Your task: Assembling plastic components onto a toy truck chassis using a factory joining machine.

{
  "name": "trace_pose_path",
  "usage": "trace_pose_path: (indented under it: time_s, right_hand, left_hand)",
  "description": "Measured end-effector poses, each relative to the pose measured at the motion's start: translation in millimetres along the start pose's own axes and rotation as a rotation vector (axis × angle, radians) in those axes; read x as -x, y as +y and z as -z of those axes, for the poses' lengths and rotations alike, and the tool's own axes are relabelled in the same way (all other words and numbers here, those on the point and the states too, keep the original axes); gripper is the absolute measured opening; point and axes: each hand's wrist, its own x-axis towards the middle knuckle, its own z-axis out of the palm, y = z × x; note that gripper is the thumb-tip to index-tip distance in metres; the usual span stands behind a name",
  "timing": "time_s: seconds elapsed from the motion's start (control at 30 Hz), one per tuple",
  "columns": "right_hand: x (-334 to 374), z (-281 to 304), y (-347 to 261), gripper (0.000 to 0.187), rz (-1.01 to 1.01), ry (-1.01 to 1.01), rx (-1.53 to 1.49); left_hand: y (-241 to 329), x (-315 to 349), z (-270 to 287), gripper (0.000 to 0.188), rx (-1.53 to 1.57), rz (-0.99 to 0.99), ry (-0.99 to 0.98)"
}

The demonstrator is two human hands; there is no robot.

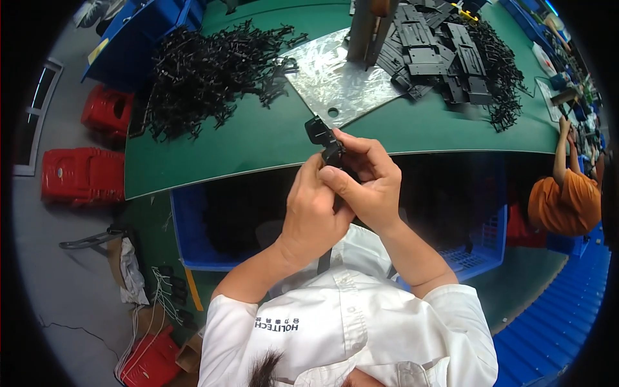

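Both my hands meet over the near edge of the green table, closed around a small black plastic part [318, 131]. My left hand [316, 205] grips its lower end from the left. With thumb and fingers bent, my right hand [369, 184] pinches the part from the right. The part's flat upper end sticks out past my fingertips; its lower end is partly hidden by them. Just beyond lies a shiny metal plate [345, 87] with a round hole near its close corner. A dark metal post [369, 32] stands on the plate's far side.
A tangled heap of small black parts [213, 71] covers the table's left. Flat black plastic panels [425, 51] are piled right of the plate, beside more small parts [506, 77]. Blue crates [187, 232] sit beneath. Red stools [80, 175] stand left; a person in orange [564, 203] works at right.
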Motion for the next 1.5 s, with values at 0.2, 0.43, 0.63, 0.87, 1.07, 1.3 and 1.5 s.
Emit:
trace_pose_path:
  time_s: [0.2,0.43,0.63,0.87,1.07,1.3,1.5]
  right_hand:
    - [-4.9,25.4,3.9,0.033,-0.14,0.195,-0.433]
    - [-3.9,47.9,2.8,0.034,-0.333,0.069,-0.913]
    - [-2.3,46.7,8.2,0.037,-0.476,0.119,-1.074]
    - [-5.0,52.2,11.3,0.034,-0.521,0.106,-0.991]
    - [-10.1,58.1,5.2,0.032,-0.505,0.037,-0.774]
    - [-12.3,61.3,10.3,0.029,-0.491,0.117,-0.581]
    - [-18.3,64.7,9.0,0.029,-0.509,0.107,-0.454]
  left_hand:
    - [6.1,-13.3,2.1,0.042,-0.145,-0.088,-0.06]
    - [-9.3,-17.0,-11.8,0.026,0.327,0.159,0.145]
    - [-13.3,-30.4,-5.0,0.042,0.808,0.472,0.048]
    - [-28.6,-30.6,-3.9,0.037,0.969,0.618,-0.095]
    - [-36.2,-28.4,-7.2,0.037,1.028,0.662,-0.102]
    - [-40.5,-30.8,-3.6,0.039,1.064,0.721,-0.163]
    - [-43.6,-34.4,-3.6,0.045,1.149,0.735,-0.173]
